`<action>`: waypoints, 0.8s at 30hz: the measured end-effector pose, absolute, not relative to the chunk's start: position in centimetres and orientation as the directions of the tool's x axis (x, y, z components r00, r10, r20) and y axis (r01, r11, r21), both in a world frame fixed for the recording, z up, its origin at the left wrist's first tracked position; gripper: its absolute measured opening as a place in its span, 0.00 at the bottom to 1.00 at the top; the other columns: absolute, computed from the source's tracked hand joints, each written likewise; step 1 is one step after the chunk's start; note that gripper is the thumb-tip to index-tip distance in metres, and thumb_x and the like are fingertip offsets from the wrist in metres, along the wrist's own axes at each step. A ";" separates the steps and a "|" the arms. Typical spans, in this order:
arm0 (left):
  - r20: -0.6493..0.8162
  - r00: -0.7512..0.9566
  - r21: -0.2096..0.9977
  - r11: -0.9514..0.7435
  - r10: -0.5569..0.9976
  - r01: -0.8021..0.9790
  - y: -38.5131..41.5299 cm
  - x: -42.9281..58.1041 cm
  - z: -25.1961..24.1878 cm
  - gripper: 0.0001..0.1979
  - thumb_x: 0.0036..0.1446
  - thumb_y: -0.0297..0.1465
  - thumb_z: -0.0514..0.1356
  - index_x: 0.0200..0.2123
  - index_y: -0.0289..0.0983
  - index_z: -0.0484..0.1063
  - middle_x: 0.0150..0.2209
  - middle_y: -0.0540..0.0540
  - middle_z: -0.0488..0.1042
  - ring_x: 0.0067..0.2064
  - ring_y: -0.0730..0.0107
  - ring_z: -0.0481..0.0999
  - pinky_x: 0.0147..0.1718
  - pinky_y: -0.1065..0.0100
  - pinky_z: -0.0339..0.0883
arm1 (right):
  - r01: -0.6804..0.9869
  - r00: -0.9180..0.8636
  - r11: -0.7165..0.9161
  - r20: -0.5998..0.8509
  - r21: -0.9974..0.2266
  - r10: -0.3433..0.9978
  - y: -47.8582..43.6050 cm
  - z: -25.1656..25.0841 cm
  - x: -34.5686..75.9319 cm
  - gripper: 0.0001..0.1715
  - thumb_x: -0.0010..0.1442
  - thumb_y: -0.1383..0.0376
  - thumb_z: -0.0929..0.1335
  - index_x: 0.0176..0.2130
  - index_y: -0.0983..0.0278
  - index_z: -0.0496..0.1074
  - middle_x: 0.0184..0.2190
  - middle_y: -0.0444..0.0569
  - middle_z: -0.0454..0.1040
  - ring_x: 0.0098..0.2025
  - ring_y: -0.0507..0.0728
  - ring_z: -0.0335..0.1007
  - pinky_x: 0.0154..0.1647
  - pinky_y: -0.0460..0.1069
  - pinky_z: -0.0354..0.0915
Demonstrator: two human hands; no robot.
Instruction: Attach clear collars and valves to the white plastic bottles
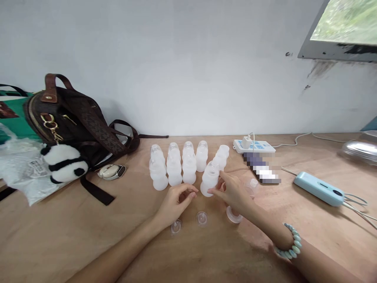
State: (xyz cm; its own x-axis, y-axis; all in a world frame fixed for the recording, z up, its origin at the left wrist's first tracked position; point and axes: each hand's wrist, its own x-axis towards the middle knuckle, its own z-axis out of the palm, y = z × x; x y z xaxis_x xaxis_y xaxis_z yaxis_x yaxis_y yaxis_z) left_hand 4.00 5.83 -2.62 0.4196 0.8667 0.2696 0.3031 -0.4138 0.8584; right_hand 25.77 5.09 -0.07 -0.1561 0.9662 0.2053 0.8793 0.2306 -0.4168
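1. Two bare hands work above a brown wood-grain tabletop (141, 243). The right hand (235, 192) is part-closed, thumb and fingers gripping a frosted white, wavy-sided plastic bottle with a clear domed top (209, 180) from its right side. Whether the bottle's base touches the surface cannot be told.

2. Left hand (173, 201): loosely curled, thumb tip near the forefinger tip, nothing visible in its hold. It is just left of the gripped bottle, apart from it.

3. Three similar frosted white bottles (189, 173) stand upright in a front row left of the gripped bottle; more stand close behind. One frosted white bottle at the rear right (223, 153) shows no clear dome.

4. Two small clear dome-shaped pieces with broad rims (202, 219) lie on the near side of the hands. One translucent round ring (234, 215) lies below the right wrist, partly covered by the arm.

5. Right wrist: a bracelet of pale green beads (295, 241).

6. Right side: a white power strip with blue sockets (263, 147) and a light-blue oblong device with cords (319, 189).

7. Left side: a dark brown backpack (85, 118) bearing a black-and-white plush panda (64, 155).
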 end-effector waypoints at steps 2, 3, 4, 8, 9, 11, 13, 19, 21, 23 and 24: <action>0.272 0.415 0.857 -0.415 0.868 0.305 5.9 3.9 -2.7 0.09 0.62 0.31 0.57 0.37 0.36 0.77 0.31 0.46 0.80 0.33 0.64 0.78 0.32 0.68 0.68 | 0.908 -0.153 0.211 0.182 -0.362 0.971 5.6 -0.5 25.5 0.11 0.60 0.59 0.72 0.34 0.62 0.69 0.31 0.48 0.78 0.35 0.60 0.75 0.31 0.49 0.62; 0.270 0.414 0.857 -0.413 0.869 0.308 6.0 3.9 -2.7 0.09 0.62 0.31 0.56 0.37 0.36 0.77 0.31 0.46 0.79 0.33 0.65 0.77 0.32 0.69 0.67 | 0.918 -0.149 0.202 0.176 -0.341 0.973 5.9 -0.7 25.4 0.10 0.61 0.59 0.72 0.34 0.62 0.70 0.32 0.50 0.79 0.36 0.61 0.75 0.31 0.50 0.62; 0.269 0.412 0.857 -0.411 0.871 0.312 6.0 3.8 -2.7 0.09 0.62 0.31 0.56 0.37 0.35 0.77 0.30 0.46 0.79 0.33 0.65 0.77 0.32 0.69 0.67 | 0.928 -0.144 0.192 0.168 -0.318 0.975 6.2 -0.8 25.3 0.10 0.62 0.59 0.71 0.34 0.63 0.70 0.33 0.52 0.79 0.37 0.62 0.76 0.31 0.50 0.61; 0.252 0.415 0.856 -0.402 0.874 0.326 5.9 3.8 -2.5 0.10 0.62 0.31 0.55 0.36 0.35 0.76 0.29 0.46 0.79 0.30 0.66 0.75 0.29 0.70 0.64 | 0.960 -0.122 0.151 0.133 -0.236 0.984 6.9 -0.8 24.7 0.12 0.65 0.60 0.69 0.31 0.64 0.71 0.32 0.55 0.80 0.36 0.64 0.77 0.29 0.50 0.58; 0.246 0.420 0.856 -0.399 0.874 0.329 5.9 3.8 -2.4 0.10 0.62 0.31 0.55 0.36 0.35 0.76 0.29 0.46 0.79 0.30 0.67 0.75 0.29 0.70 0.63 | 0.964 -0.118 0.144 0.127 -0.221 0.985 6.9 -0.8 24.6 0.13 0.66 0.60 0.68 0.31 0.63 0.71 0.31 0.55 0.80 0.35 0.64 0.77 0.29 0.50 0.58; 0.233 0.433 0.857 -0.394 0.871 0.332 5.8 3.8 -2.3 0.10 0.62 0.31 0.55 0.35 0.35 0.77 0.28 0.46 0.79 0.30 0.67 0.75 0.29 0.70 0.63 | 0.970 -0.114 0.137 0.122 -0.199 0.986 7.0 -0.7 24.2 0.14 0.66 0.61 0.67 0.30 0.63 0.72 0.31 0.55 0.79 0.35 0.63 0.77 0.29 0.50 0.57; 0.216 0.449 0.860 -0.387 0.867 0.333 5.8 3.9 -2.2 0.11 0.62 0.31 0.55 0.34 0.35 0.77 0.28 0.46 0.79 0.29 0.68 0.74 0.29 0.70 0.62 | 0.973 -0.118 0.139 0.120 -0.185 0.986 7.2 -0.7 23.9 0.15 0.67 0.61 0.66 0.30 0.64 0.72 0.32 0.56 0.79 0.34 0.63 0.78 0.28 0.50 0.57; 0.155 0.517 0.881 -0.355 0.842 0.314 6.2 3.5 -2.3 0.10 0.61 0.34 0.59 0.37 0.35 0.79 0.28 0.47 0.80 0.28 0.68 0.72 0.29 0.70 0.62 | 0.954 -0.211 0.229 0.110 -0.195 0.971 7.4 0.5 24.7 0.13 0.67 0.61 0.66 0.32 0.64 0.74 0.31 0.53 0.79 0.33 0.61 0.76 0.30 0.51 0.60; 0.134 0.565 0.898 -0.341 0.814 0.278 6.4 3.3 -2.3 0.12 0.62 0.36 0.59 0.38 0.35 0.79 0.30 0.46 0.81 0.30 0.67 0.74 0.31 0.69 0.64 | 0.932 -0.281 0.298 0.108 -0.204 0.954 6.8 1.7 25.7 0.10 0.65 0.62 0.68 0.33 0.63 0.74 0.31 0.50 0.78 0.35 0.61 0.75 0.34 0.51 0.63; 0.131 0.622 0.919 -0.330 0.772 0.217 6.5 3.1 -2.1 0.16 0.64 0.39 0.56 0.36 0.35 0.79 0.33 0.44 0.81 0.35 0.64 0.76 0.36 0.67 0.67 | 0.903 -0.369 0.382 0.102 -0.195 0.924 5.7 2.9 27.0 0.05 0.59 0.62 0.72 0.33 0.62 0.74 0.34 0.50 0.78 0.42 0.62 0.74 0.42 0.54 0.65; 0.136 0.648 0.927 -0.327 0.749 0.183 6.6 3.0 -1.9 0.19 0.65 0.40 0.53 0.33 0.35 0.79 0.35 0.43 0.81 0.38 0.63 0.77 0.40 0.66 0.69 | 0.882 -0.424 0.435 0.093 -0.184 0.901 5.0 3.3 27.7 0.07 0.55 0.63 0.74 0.33 0.61 0.74 0.38 0.50 0.78 0.46 0.64 0.72 0.47 0.56 0.65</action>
